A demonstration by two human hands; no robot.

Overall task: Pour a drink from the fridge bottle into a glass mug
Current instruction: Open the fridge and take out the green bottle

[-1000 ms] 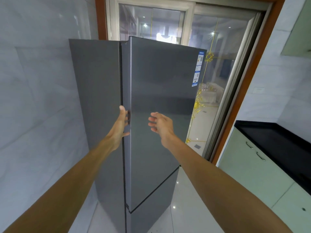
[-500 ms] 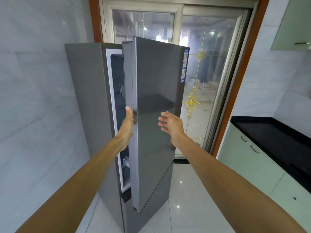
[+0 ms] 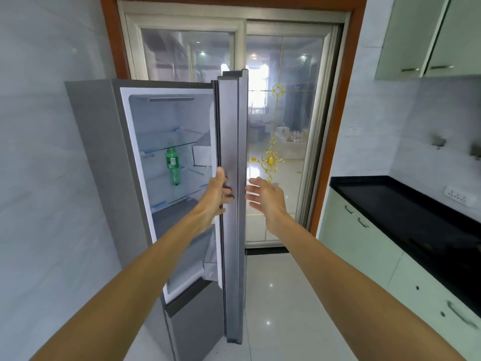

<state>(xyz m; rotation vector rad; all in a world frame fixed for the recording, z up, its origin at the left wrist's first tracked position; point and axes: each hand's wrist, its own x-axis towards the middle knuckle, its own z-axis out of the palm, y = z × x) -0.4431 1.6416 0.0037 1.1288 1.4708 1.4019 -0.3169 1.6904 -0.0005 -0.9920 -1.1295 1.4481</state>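
1. Gripping the fridge door (image 3: 233, 126) edge, your left hand (image 3: 214, 196) held it wide open; right hand (image 3: 265, 196) hovered beside it, fingers loose, empty.
2. Green bottle (image 3: 173, 165) stood untouched inside the fridge (image 3: 91, 152), mid-height; mug unseen, fetching and pouring left.

The fingertips of the left hand (image 3: 213, 196) are lost in the dark grip recess on the fridge door (image 3: 233, 142). The door stands edge-on, its front face turned away. At ten o'clock from that hand, the green bottle (image 3: 173, 162) carries a label too small to read, and its cap blurs into the glass shelf (image 3: 166, 142) above. The left forearm (image 3: 156, 259) covers part of the fridge's lower bins. At three o'clock the black tabletop (image 3: 406, 204) runs off the edge, and at one o'clock the wall cupboards (image 3: 416, 35) are cropped. Behind the sliding glass door (image 3: 286, 121), the far room dissolves in glare.
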